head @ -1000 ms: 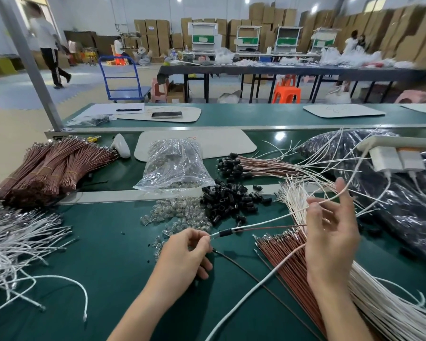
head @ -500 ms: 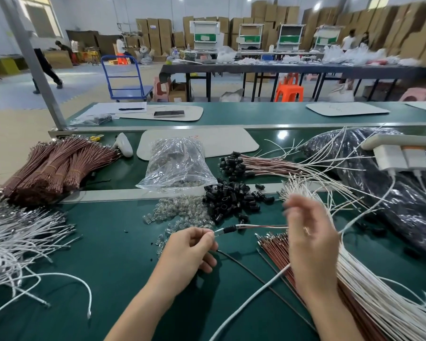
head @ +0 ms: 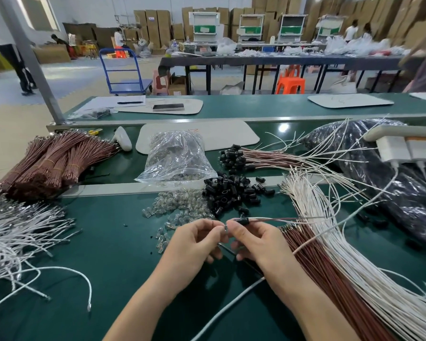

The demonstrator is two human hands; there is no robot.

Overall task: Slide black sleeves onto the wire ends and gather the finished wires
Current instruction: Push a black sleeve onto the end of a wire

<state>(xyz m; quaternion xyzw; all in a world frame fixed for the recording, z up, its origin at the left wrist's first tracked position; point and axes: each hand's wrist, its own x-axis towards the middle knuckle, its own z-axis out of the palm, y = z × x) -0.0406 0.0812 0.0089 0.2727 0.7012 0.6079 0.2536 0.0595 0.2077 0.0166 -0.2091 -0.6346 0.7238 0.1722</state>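
- Since the earlier frame the right hand (head: 258,244) has swung in from the right and now meets the left hand (head: 194,244) fingertip to fingertip. The left hand has barely shifted.
- The step in hand looks like seating a sleeve (head: 241,220) on the end of a wire (head: 280,219). The sleeve sits on the wire just above the right thumb, short of the metal tip (head: 225,228) that shows between the two hands.
- Left hand: fingers curled, thumb and forefinger pinching the tip end of the wire.
- Right hand: fingers also curled, pinching the wire at the sleeve. Whether the pads bear on the sleeve or on the wire beside it cannot be told.
- From the right hand the wire runs off to the right, above the brown wires (head: 317,262) and white wires (head: 354,267) lying beside that wrist.
- The next move probably calls for a short push of the sleeve along the wire towards the tip, with the left hand holding steady. The part is small and could slip from the pinch.
- Loose sleeves (head: 231,193) lie just beyond the fingertips, and the finished wires (head: 256,157) lie further beyond, where this one likely goes.
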